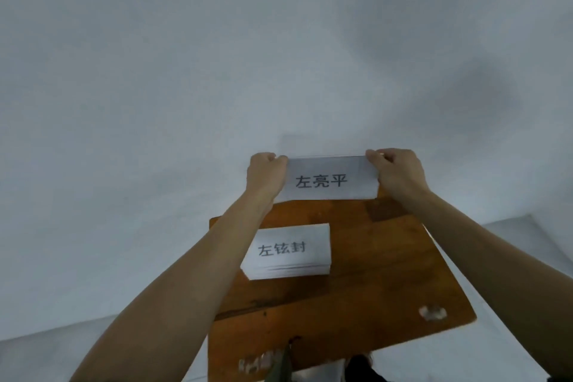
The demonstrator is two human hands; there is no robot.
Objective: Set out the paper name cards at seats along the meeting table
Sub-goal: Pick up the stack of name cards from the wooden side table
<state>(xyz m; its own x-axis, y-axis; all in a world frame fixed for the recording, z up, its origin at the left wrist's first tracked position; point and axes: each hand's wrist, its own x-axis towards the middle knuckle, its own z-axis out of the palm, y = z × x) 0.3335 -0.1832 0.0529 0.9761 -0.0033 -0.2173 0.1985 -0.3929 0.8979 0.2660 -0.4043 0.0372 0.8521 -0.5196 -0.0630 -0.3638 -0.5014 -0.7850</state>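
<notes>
A grey wall (217,56) fills most of our view; below it sits a small wooden table (387,273). Near its middle lies a stack of cards (288,253). At the far edge we hold one name card (328,178) up, left hand (266,175) and right hand (395,174) each pinching an upper corner. Thin paper, light and floppy, we judge; gripping both ends keeps it flat.

A stack of name cards (286,253) lies on the left half of a small wooden table (387,273), near its middle. Beyond the table's far edge, a single name card (330,178) is held between the left hand (266,174) and right hand (395,172) (one at each end). A wall (217,56) stands behind.
</notes>
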